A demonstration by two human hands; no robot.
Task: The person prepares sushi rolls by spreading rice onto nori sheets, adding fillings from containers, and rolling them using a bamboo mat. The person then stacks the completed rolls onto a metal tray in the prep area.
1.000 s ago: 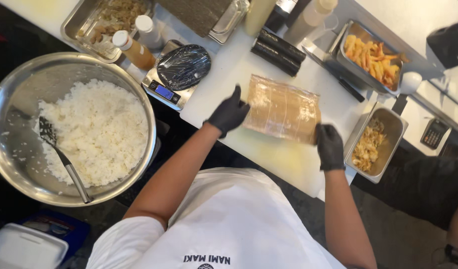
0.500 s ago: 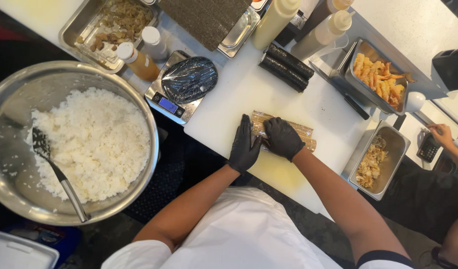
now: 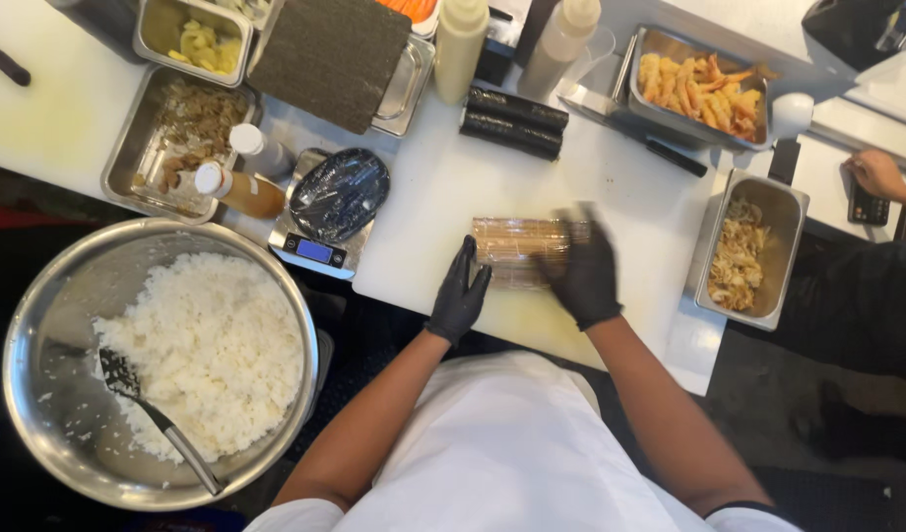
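Observation:
Both my hands wear black gloves. A bamboo rolling mat (image 3: 517,246), wrapped in clear film and rolled over on itself, lies on the white cutting board (image 3: 443,197). My left hand (image 3: 460,292) presses against the mat's left end with fingers together. My right hand (image 3: 581,271), blurred by motion, lies over the mat's right part and grips it. What is inside the mat is hidden.
Two dark seaweed-wrapped rolls (image 3: 512,120) lie further back. A scale (image 3: 325,212), a big steel bowl of rice (image 3: 177,355) with a spoon, seaweed sheets (image 3: 330,54), squeeze bottles (image 3: 461,44) and trays of fried food (image 3: 704,89) surround the board. Another person's hand (image 3: 874,172) is at the right.
The mat lay flat a second ago; it is now rolled over. My hands came together on it and have since spread apart along the roll, the right one sliding rightward.

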